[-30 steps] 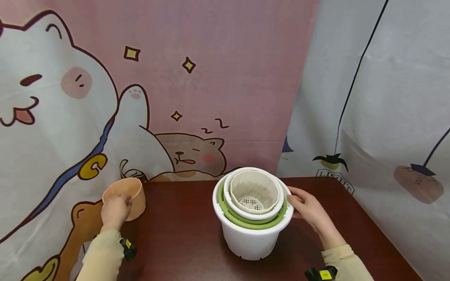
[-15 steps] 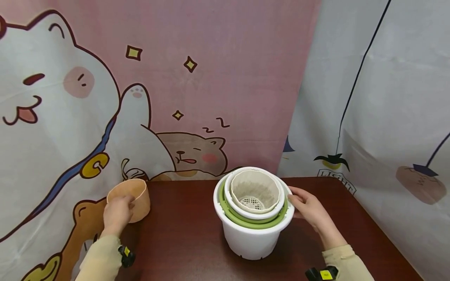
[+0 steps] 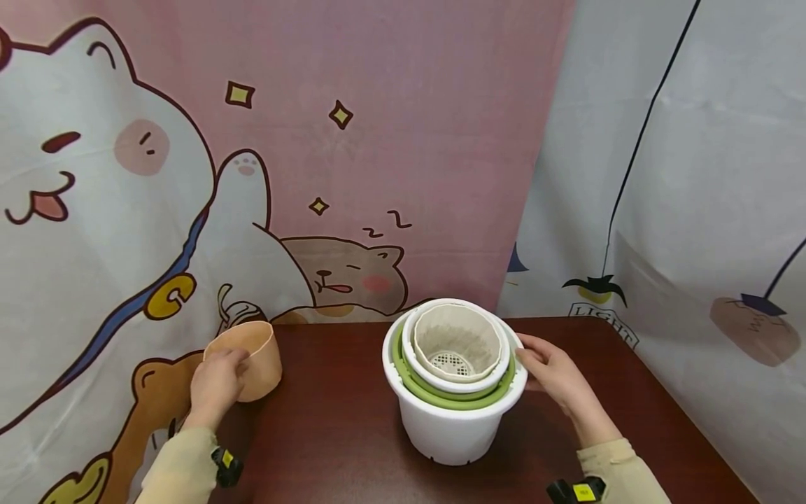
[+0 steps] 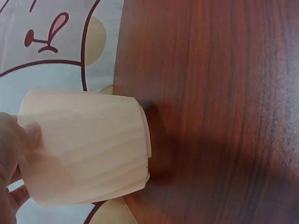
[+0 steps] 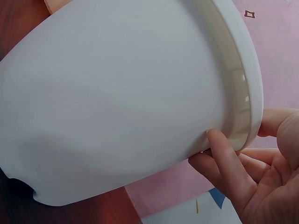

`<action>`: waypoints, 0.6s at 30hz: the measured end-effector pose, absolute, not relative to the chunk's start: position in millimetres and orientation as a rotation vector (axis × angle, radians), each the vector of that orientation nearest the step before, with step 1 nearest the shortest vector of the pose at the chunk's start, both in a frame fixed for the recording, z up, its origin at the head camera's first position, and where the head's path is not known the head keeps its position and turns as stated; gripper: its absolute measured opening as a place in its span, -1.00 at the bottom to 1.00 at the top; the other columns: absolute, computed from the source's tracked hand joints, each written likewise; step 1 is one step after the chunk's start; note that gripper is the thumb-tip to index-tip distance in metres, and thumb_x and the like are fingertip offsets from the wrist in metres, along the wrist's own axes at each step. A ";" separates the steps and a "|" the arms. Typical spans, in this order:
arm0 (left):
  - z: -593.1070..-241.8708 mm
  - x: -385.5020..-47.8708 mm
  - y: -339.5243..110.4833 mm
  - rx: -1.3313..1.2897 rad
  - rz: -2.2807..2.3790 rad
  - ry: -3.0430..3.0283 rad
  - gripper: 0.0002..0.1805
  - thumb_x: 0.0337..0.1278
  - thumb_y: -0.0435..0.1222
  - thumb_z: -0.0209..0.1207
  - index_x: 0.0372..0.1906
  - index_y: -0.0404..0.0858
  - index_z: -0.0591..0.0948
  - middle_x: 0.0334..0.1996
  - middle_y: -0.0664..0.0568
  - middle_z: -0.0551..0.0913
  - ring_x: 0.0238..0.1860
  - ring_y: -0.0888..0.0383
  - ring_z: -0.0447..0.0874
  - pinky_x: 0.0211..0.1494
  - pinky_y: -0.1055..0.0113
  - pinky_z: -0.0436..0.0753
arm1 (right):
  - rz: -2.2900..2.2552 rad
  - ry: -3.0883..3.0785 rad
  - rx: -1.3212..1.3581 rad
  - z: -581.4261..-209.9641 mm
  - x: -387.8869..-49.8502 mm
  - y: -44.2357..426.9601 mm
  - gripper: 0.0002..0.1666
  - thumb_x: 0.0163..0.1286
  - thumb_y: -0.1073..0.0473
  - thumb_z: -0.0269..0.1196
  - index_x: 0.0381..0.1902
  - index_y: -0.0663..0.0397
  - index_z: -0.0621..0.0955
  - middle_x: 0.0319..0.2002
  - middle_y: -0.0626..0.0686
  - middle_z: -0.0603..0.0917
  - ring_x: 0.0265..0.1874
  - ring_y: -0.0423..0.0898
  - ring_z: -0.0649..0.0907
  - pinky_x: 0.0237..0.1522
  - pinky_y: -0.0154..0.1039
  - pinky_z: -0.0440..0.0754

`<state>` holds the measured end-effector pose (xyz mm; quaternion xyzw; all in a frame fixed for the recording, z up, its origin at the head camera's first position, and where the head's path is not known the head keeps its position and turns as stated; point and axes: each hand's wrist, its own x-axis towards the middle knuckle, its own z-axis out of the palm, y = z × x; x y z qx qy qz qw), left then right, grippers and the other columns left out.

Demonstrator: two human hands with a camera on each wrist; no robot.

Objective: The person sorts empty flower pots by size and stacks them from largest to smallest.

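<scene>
My left hand (image 3: 217, 385) pinches the near-left rim of a peach-coloured flower pot (image 3: 263, 367) at the table's left side. In the left wrist view this pot (image 4: 88, 149) shows smooth slanting ridges, and its base seems raised off the wood. Toward the right stands a large white flower pot (image 3: 448, 434). Nested in it are a green pot (image 3: 434, 400), a smaller white pot (image 3: 407, 336) and a cream pot (image 3: 450, 332) with a perforated bottom. My right hand (image 3: 557, 378) grips the large pot's right rim, thumb over the edge and fingers underneath, as the right wrist view confirms.
A dark red-brown wooden table (image 3: 327, 420) lies under everything. Behind it hangs a pink and white cloth (image 3: 403, 154) printed with cartoon animals. A pale cloth (image 3: 693, 175) with lamp drawings closes off the right side.
The left hand has carried the peach pot a little to the right, toward the nested pots. The right hand and the stack have stayed in place.
</scene>
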<state>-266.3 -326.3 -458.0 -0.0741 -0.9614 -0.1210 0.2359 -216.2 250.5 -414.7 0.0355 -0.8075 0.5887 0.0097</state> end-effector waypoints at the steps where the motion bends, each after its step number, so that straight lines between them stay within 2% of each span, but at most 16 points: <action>1: -457.1 -265.8 -324.5 -0.208 -0.339 -2.634 -0.74 -0.13 -0.54 0.36 -0.22 -0.33 0.68 -0.30 -0.22 0.66 -0.23 -0.27 0.59 -0.16 -0.20 0.54 | 1.841 -2.520 0.112 -414.5 -216.2 250.5 -0.35 0.52 0.09 0.15 0.41 0.35 0.31 0.14 0.40 0.56 -0.22 0.01 0.72 -0.25 -0.09 0.73; 9: -451.8 -264.5 -311.1 -0.322 -0.331 -2.571 -0.81 -0.06 -0.52 0.35 -0.29 -0.28 0.68 -0.35 -0.15 0.64 -0.32 -0.19 0.59 -0.32 -0.12 0.58 | 1.853 -2.513 0.110 -414.1 -215.5 250.3 -0.35 0.52 0.10 0.15 0.41 0.35 0.31 0.14 0.41 0.56 -0.22 0.01 0.72 -0.25 -0.10 0.73; 18: -445.2 -264.6 -296.0 -0.445 -0.326 -2.542 -0.82 -0.05 -0.50 0.38 -0.31 -0.25 0.68 -0.35 -0.10 0.67 -0.29 -0.13 0.62 -0.32 -0.07 0.61 | 1.861 -2.511 0.097 -414.1 -216.0 249.8 -0.36 0.52 0.11 0.15 0.41 0.35 0.31 0.13 0.40 0.56 -0.20 0.00 0.72 -0.25 -0.10 0.73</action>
